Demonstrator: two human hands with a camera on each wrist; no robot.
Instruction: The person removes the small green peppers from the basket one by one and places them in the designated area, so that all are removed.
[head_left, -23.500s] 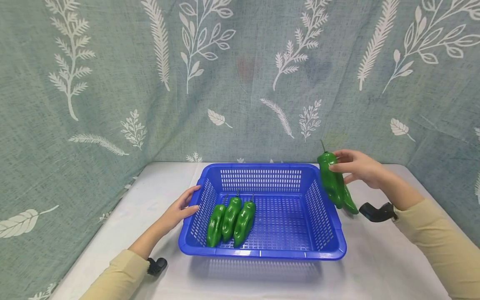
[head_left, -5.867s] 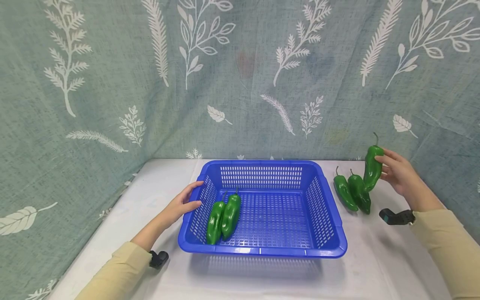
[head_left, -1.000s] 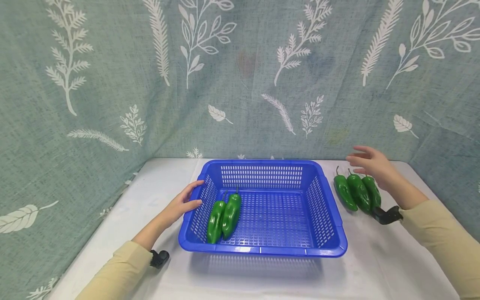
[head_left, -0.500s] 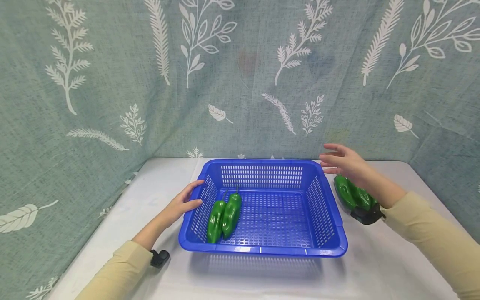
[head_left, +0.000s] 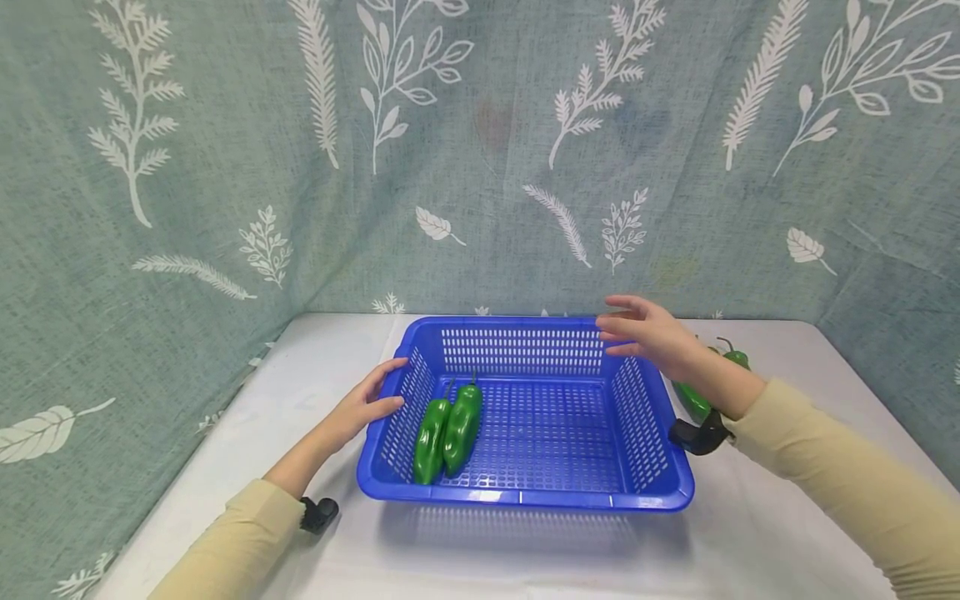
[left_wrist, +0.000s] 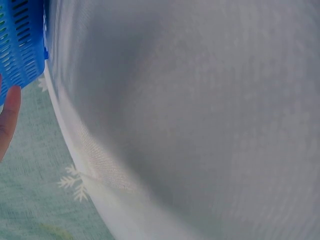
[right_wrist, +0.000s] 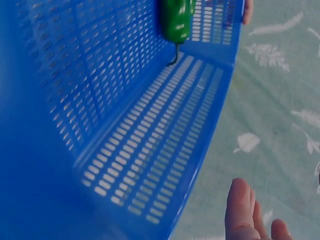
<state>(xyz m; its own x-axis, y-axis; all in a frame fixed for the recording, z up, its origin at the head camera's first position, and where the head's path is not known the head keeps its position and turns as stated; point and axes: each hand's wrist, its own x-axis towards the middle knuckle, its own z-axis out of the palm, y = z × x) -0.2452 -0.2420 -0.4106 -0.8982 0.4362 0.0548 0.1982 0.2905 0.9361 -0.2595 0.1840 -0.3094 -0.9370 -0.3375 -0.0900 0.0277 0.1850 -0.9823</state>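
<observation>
In the head view, two green peppers (head_left: 462, 429) lie side by side at the left of a blue plastic basket (head_left: 525, 502). My left hand (head_left: 352, 419) grips the basket's left rim, the thumb lying over the edge; the left wrist view catches one finger (left_wrist: 9, 120) against the outer wall. Above the basket's back right corner is my right hand (head_left: 651, 337), fingers spread and holding nothing. Its fingertips (right_wrist: 239, 200) appear beyond the rim in the right wrist view. Right of the basket lie green peppers (head_left: 737, 358), partly hidden behind my right forearm.
The basket stands on a white-covered table (head_left: 787, 467). Behind it hangs a grey-green curtain (head_left: 510, 167) with white leaf prints, close to the table's back edge. A black wrist camera (head_left: 697, 435) overlaps the basket's right rim.
The right hand set a third pepper on the table right of the basket, released it and moved left to the back right corner. Earlier the basket held three peppers. The left hand has kept its place.
</observation>
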